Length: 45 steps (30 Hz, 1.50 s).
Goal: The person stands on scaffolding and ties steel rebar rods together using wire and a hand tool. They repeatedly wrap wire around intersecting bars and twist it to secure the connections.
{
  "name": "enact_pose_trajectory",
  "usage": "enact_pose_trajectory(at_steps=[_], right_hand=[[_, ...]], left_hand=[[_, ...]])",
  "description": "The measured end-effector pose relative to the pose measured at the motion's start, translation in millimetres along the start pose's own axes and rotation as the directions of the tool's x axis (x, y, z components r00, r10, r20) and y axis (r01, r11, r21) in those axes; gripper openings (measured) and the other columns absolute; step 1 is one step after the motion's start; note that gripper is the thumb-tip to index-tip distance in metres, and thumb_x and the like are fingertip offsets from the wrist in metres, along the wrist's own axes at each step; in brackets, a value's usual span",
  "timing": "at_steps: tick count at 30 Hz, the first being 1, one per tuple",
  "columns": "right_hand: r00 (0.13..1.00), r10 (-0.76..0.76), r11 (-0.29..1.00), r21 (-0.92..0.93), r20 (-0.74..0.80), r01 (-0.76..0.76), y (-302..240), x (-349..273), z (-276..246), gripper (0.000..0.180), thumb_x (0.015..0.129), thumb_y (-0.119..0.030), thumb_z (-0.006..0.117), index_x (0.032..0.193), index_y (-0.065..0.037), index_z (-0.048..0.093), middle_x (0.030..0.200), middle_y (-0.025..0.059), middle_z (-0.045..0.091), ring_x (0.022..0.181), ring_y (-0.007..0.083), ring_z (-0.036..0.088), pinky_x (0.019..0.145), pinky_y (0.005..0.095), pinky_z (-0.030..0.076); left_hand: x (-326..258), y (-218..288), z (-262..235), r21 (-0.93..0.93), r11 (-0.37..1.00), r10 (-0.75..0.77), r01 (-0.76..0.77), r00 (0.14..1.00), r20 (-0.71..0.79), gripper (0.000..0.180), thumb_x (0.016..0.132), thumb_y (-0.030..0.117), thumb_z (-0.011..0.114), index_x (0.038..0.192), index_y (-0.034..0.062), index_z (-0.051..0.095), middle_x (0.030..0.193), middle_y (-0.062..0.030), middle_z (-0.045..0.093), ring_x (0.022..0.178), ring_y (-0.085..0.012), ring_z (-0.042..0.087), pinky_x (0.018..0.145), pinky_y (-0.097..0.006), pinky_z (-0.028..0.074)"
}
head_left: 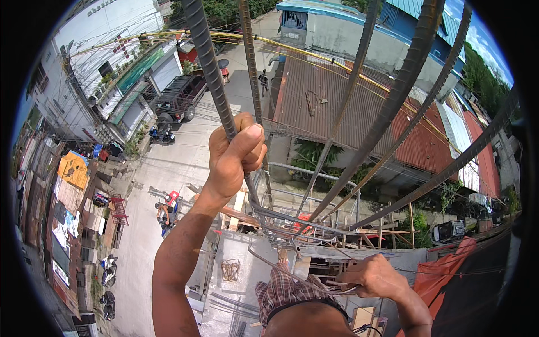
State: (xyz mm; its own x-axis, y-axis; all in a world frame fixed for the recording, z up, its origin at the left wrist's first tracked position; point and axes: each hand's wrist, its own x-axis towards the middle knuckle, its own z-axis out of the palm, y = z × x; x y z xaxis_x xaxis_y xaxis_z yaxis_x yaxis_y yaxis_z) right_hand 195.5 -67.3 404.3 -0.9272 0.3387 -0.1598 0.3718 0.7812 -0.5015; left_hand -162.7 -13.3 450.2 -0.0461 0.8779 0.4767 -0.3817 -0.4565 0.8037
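My left hand (238, 149) is raised and wrapped round a thick ribbed rebar (210, 64), one of several upright bars. Lower on the right, my right hand (375, 278) is closed on a thin bent steel rod (281, 268). That rod curves leftward past my checked shorts (292, 289) towards the foot of the bars. Bent steel hoops (292, 218) ring the upright bars below my left hand. My foot (283, 256) shows beside the bars.
Other rebars (393, 106) lean up on the right. Below lies a slab with a bundle of bent rods (230, 269). A yellow cable (303, 51) crosses above a rusty roof (314, 95). Far down, a street (151, 208) has people and a dark vehicle (181, 98). Orange sheeting (441, 275) hangs at right.
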Motion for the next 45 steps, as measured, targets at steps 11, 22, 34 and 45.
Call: enact_pose_trajectory(at_steps=[11,22,34,45], right_hand=[[-0.063,0.244,0.945,0.223,-0.968,0.239,38,-53,-75,0.053,0.097,-0.042,0.051,0.130,-0.001,0.044,0.100,0.0144,0.057,0.074,0.0177,0.059,0.064,0.0258,0.048],[-0.021,0.394,0.806,0.335,-0.919,0.489,-5,71,-54,0.078,0.089,-0.049,0.061,0.141,0.000,0.028,0.089,0.0069,0.051,0.066,0.0106,0.047,0.058,0.0251,0.042],[-0.088,0.317,0.876,0.256,-0.944,0.410,5,96,-54,0.057,0.093,-0.029,0.062,0.130,0.007,0.039,0.081,0.0018,0.048,0.059,0.0039,0.040,0.047,0.0184,0.031],[-0.208,0.239,0.959,0.197,-0.948,0.204,17,112,-49,0.049,0.093,-0.021,0.062,0.132,0.002,0.044,0.080,-0.0002,0.050,0.057,0.0004,0.040,0.045,0.0174,0.026]], left_hand=[[-8,-5,4,-0.078,0.989,0.127,-0.126,0.992,0.006,0.034,0.092,0.025,0.061,0.075,0.0112,0.035,0.058,0.0043,0.031,0.049,-0.0038,0.025,0.044,-0.021,0.019],[-12,-15,8,0.013,0.988,0.155,-0.154,0.984,-0.093,0.039,0.092,0.039,0.061,0.078,0.0102,0.038,0.062,0.0043,0.032,0.051,-0.0039,0.027,0.045,-0.021,0.021],[11,-34,-6,-0.010,0.972,0.231,-0.236,0.961,-0.154,0.049,0.095,0.054,0.048,0.080,0.0077,0.040,0.061,0.0042,0.030,0.050,-0.0033,0.026,0.042,-0.019,0.021],[-41,-98,-52,0.254,0.910,0.410,-0.328,0.805,-0.429,0.043,0.097,0.047,0.048,0.096,0.0043,0.054,0.087,-0.0028,0.055,0.073,-0.0094,0.051,0.069,-0.027,0.043]])
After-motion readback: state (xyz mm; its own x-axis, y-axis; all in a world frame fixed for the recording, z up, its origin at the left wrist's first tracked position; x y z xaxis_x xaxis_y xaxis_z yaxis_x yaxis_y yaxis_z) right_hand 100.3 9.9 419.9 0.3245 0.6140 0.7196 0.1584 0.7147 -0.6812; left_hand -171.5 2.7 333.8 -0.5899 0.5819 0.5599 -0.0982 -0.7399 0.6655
